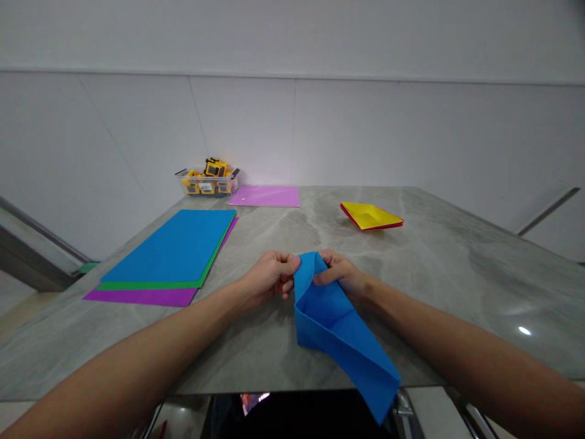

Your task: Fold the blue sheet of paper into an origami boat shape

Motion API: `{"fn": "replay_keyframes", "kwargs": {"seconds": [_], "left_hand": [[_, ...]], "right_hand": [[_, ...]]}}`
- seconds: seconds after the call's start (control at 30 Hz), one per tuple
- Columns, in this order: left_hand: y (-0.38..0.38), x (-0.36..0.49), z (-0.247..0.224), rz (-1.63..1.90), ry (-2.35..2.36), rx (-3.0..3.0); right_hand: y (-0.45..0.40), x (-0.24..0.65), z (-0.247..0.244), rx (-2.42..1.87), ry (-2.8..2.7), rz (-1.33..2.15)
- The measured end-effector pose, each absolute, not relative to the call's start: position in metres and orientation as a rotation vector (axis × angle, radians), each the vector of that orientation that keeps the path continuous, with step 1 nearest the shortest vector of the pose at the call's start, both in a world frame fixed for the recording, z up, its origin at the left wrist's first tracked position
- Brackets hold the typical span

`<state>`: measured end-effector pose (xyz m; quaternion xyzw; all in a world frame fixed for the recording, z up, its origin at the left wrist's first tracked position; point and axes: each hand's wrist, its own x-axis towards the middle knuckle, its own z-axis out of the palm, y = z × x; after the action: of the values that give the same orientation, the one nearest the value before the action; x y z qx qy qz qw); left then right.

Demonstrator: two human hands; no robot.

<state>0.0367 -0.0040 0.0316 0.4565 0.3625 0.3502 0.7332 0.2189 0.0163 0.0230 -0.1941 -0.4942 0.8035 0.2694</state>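
Observation:
A folded blue paper (pixel 340 326) is held up over the near part of the table, its lower corner reaching past the front edge. My left hand (pixel 274 274) pinches the paper's upper left corner between thumb and fingers. On the other side, my right hand (pixel 340 273) grips the top, with the thumb on the inner face and the other fingers mostly hidden behind. The paper stands partly opened, with a hollow between its folded layers.
Blue, green and purple sheets (pixel 169 250) lie stacked at the left. Behind them are a clear bin (pixel 208 185) of yellow toy vehicles and a pink sheet (pixel 269 196). Folded yellow and red paper (pixel 371 216) sits at the back right of the grey table (pixel 457 292).

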Motion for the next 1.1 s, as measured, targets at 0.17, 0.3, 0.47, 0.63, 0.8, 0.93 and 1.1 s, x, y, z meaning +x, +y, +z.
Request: {"fn": "replay_keyframes", "kwargs": {"seconds": [0.17, 0.3, 0.47, 0.63, 0.8, 0.93, 1.1], "left_hand": [[-0.001, 0.033, 0.031, 0.8, 0.787, 1.005], [0.001, 0.032, 0.033, 0.826, 0.789, 0.977], [0.0, 0.034, 0.035, 0.831, 0.776, 0.991], [0.001, 0.032, 0.031, 0.821, 0.759, 1.025], [0.007, 0.028, 0.027, 0.821, 0.786, 1.047], [0.008, 0.03, 0.027, 0.809, 0.796, 1.036], [0.006, 0.034, 0.029, 0.824, 0.792, 1.015]], "right_hand": [[0.019, 0.216, 0.022, -0.554, -1.239, 2.157], [0.021, 0.214, 0.02, -0.586, -1.224, 2.045], [0.014, 0.214, 0.02, -0.485, -1.195, 2.115], [0.013, 0.215, 0.02, -0.45, -1.213, 2.168], [0.019, 0.215, 0.018, -0.605, -1.197, 2.137], [0.018, 0.215, 0.017, -0.598, -1.203, 2.121], [0.015, 0.215, 0.017, -0.562, -1.181, 2.167]]}}
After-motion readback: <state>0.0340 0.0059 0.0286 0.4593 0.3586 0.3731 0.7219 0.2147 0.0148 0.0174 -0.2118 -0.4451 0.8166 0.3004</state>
